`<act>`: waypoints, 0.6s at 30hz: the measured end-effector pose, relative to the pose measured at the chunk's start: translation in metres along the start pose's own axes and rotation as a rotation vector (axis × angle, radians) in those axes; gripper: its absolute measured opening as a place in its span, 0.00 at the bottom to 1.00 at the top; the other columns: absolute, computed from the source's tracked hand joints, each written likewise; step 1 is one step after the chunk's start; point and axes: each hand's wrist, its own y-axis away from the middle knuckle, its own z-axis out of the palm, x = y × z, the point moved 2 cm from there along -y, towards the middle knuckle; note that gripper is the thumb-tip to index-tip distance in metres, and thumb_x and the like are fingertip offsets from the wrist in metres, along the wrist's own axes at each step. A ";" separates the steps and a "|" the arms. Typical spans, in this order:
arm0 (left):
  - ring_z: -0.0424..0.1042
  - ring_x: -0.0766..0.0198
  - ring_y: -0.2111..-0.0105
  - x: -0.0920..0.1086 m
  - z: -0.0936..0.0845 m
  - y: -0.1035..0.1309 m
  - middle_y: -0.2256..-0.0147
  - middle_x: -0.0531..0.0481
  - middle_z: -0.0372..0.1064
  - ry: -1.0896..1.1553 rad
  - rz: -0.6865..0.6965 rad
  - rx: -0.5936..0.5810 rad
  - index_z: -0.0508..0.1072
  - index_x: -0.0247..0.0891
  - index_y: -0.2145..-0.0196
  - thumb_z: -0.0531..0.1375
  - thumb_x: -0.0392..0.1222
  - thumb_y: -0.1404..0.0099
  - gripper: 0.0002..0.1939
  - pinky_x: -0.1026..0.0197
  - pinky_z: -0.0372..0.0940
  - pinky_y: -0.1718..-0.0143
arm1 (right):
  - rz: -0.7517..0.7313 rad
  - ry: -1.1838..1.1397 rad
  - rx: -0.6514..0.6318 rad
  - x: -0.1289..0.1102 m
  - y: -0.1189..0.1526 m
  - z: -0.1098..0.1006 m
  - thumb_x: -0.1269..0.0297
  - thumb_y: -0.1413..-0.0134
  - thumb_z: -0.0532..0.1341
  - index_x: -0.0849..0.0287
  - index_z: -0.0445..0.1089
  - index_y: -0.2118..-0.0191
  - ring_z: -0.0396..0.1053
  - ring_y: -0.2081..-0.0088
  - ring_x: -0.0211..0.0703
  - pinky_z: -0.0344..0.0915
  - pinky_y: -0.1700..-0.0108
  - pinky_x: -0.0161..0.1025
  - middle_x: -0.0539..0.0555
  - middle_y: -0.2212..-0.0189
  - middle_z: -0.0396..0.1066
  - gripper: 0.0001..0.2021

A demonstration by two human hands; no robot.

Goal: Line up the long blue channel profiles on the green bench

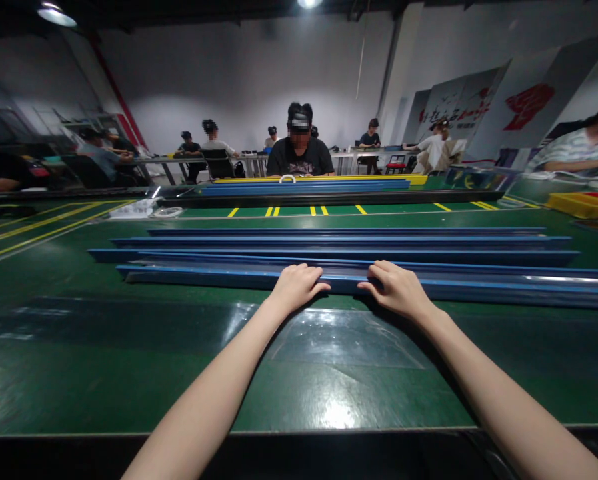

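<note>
Both of my hands rest on a long blue channel strip (346,285) that lies across the green table. My left hand (299,287) grips its near edge, thumb in front and fingers curled over the top. A short way to the right, my right hand (396,287) holds the same strip in a like grip, its thumb pointing inward. Just behind lie several more blue strips (279,255), roughly parallel. Clear plastic sheets (349,337) lie flat on the table between my forearms and out to both sides.
Farther back, a black rail (329,198), blue strips (303,188) and a yellow strip (419,179) lie across the table. A person (300,150) sits opposite. A yellow tray (581,205) stands at the right, a clear plastic bundle (136,209) at the left.
</note>
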 end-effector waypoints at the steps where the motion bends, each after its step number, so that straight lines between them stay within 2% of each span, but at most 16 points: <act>1: 0.68 0.62 0.68 0.000 0.000 0.000 0.70 0.50 0.69 -0.006 -0.009 0.003 0.65 0.39 0.68 0.49 0.56 0.39 0.17 0.64 0.57 0.70 | -0.001 0.005 0.001 0.000 0.000 0.000 0.52 0.46 0.48 0.58 0.61 0.73 0.61 0.71 0.39 0.51 0.73 0.33 0.53 0.73 0.64 0.16; 5: 0.68 0.61 0.70 0.001 0.000 0.002 0.72 0.49 0.69 -0.039 -0.038 0.021 0.63 0.38 0.65 0.48 0.57 0.39 0.19 0.63 0.56 0.72 | -0.003 0.026 0.000 -0.001 0.000 -0.001 0.52 0.46 0.48 0.58 0.61 0.73 0.62 0.70 0.39 0.51 0.73 0.33 0.53 0.73 0.65 0.16; 18: 0.68 0.62 0.70 0.003 -0.004 0.002 0.72 0.50 0.69 -0.017 -0.075 0.048 0.63 0.38 0.69 0.49 0.57 0.40 0.18 0.63 0.54 0.71 | 0.003 0.033 -0.005 -0.001 0.000 0.000 0.52 0.46 0.49 0.59 0.61 0.73 0.62 0.70 0.39 0.51 0.73 0.33 0.53 0.72 0.65 0.15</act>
